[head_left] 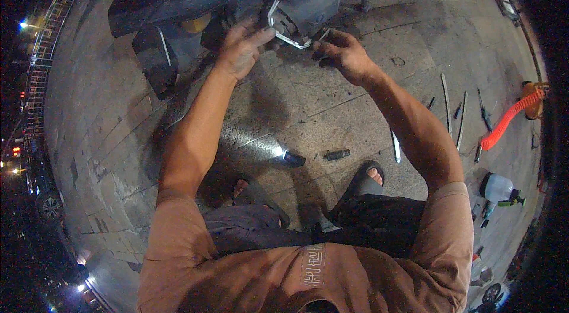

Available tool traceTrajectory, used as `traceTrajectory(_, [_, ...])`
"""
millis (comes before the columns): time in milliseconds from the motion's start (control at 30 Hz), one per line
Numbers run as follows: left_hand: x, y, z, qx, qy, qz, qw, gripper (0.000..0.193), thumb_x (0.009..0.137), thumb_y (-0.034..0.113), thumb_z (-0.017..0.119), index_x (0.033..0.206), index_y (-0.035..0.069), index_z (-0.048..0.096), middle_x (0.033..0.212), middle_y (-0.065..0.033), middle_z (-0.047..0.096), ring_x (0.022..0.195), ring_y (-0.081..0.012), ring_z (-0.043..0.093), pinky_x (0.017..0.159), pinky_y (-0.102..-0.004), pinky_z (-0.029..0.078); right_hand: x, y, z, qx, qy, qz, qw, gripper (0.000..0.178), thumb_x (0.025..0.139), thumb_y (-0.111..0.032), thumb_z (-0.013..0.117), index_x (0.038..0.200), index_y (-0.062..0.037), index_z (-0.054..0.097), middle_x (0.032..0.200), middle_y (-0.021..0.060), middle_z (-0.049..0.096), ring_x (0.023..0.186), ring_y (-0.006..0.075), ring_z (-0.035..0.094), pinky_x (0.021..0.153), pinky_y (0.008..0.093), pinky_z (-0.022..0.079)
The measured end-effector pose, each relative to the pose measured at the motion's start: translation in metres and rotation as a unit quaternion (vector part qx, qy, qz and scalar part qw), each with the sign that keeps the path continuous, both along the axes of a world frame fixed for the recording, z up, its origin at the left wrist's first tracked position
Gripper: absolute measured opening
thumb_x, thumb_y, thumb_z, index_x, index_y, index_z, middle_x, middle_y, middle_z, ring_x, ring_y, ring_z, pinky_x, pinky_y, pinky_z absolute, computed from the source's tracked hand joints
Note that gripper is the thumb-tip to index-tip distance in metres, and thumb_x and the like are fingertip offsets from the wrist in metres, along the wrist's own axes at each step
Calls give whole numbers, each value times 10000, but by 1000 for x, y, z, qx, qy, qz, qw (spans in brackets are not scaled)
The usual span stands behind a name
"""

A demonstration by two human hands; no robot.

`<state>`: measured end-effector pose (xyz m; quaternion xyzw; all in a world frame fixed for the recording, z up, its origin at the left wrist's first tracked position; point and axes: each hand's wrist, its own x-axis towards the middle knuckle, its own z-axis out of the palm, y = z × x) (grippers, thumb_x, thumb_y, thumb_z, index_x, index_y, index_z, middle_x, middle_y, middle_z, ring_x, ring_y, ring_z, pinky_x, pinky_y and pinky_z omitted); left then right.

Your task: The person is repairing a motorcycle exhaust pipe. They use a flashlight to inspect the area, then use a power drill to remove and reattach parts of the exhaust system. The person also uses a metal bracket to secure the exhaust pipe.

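Both hands (pixel 240 49) (pixel 341 52) — bent metal bracket (pixel 284 34)

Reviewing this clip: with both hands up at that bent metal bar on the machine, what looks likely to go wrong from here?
The left hand and right hand are bare on the bent metal bar, so a slip might pinch fingers. The only close light is a small flashlight on the ground, so the work sits in shadow. Loose tools lie near feet in open sandals.
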<state>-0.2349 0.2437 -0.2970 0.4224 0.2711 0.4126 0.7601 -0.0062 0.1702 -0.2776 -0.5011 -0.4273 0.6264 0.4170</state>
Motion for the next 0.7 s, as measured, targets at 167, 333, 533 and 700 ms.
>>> traceTrajectory(167, [7,1,-6,7,10,-11,1000,282,777,92,670,1042,41,590,965,-49,637,889,-158,591,775,-280,468,10,1,-9,-42,-36,37,998,236,851,-224,623,1017,-61,585,875,26,600,800,140,574,689,277,460])
traceTrajectory(333, [12,2,-14,-6,13,-33,999,247,802,89,633,1040,36,592,978,-66,640,901,-173,595,790,-296,474,21,1,-17,-50,-53,54,996,262,846,-251,633,1026,-67,583,878,21,596,802,134,570,680,274,462])
traceTrajectory(533, [16,0,-16,-4,-6,-43,999,239,810,86,621,1040,30,588,979,-76,642,894,-182,597,753,-320,498,27,0,-17,-34,-49,59,996,328,823,-292,662,1047,-70,575,887,28,595,802,138,569,683,275,463])
traceTrajectory(700, [15,-2,-13,10,1,-47,999,243,812,82,621,1047,31,584,990,-77,639,896,-182,598,749,-319,504,25,-3,-16,-37,-51,49,997,340,816,-297,669,1050,-69,575,891,30,599,800,140,570,683,276,462])
